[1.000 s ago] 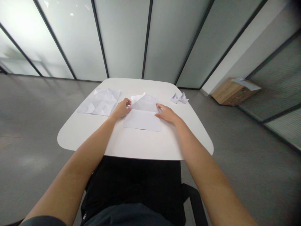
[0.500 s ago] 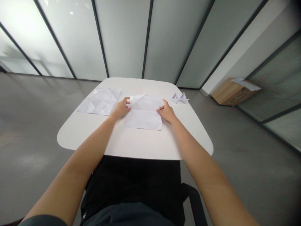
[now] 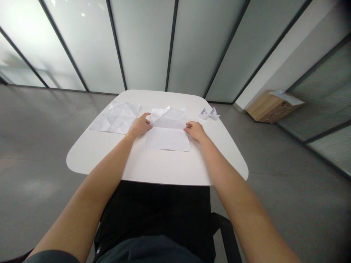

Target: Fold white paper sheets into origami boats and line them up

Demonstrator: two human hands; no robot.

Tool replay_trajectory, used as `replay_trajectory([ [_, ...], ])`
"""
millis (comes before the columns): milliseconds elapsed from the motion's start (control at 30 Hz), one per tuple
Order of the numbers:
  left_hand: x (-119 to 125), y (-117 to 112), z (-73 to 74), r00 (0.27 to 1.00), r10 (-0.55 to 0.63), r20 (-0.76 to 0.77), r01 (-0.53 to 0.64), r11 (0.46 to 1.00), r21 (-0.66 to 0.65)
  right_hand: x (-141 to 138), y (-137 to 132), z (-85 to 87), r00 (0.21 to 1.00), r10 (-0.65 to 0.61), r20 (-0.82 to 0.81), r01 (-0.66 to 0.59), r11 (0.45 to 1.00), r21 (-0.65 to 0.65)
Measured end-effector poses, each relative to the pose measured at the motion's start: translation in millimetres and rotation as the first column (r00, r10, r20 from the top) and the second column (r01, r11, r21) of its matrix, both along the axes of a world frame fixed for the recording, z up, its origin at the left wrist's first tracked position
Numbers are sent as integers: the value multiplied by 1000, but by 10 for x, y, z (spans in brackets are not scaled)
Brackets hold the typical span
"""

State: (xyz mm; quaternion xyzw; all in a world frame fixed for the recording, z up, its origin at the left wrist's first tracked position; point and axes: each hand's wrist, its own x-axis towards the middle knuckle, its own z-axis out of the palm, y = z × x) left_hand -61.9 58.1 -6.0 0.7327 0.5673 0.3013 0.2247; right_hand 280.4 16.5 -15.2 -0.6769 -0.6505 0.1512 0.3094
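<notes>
A creased white sheet of paper (image 3: 168,138) lies in front of me, with a fold line running across it. Beyond that line its far part rises a little and shows slanted creases. My left hand (image 3: 141,125) grips the sheet's left edge near the fold, thumb toward me. At the opposite edge, my right hand (image 3: 194,130) pinches the paper between thumb and curled fingers. Left of my left hand rests a second creased paper (image 3: 116,117), opened out. Two small folded paper pieces (image 3: 209,114) stand beyond my right hand.
The white table (image 3: 164,170) has rounded corners, and its near edge is close to my lap. A chair armrest (image 3: 226,233) is at my right. Frosted glass panels stand behind the table. A cardboard box (image 3: 270,107) sits on the floor at right.
My right hand's raised fingers have curled in and closed on the paper's right edge. The sheet's far part has lifted and bent slightly. My left hand has barely moved.
</notes>
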Motion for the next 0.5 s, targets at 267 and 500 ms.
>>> replay_trajectory([
  [267,-30,-19,50,992,-13,122,16,1000,-26,136,72,-129,974,100,-203,-92,995,50],
  [500,-44,-42,109,996,-29,85,29,1000,4,170,92,-153,936,114,-334,-92,992,82],
])
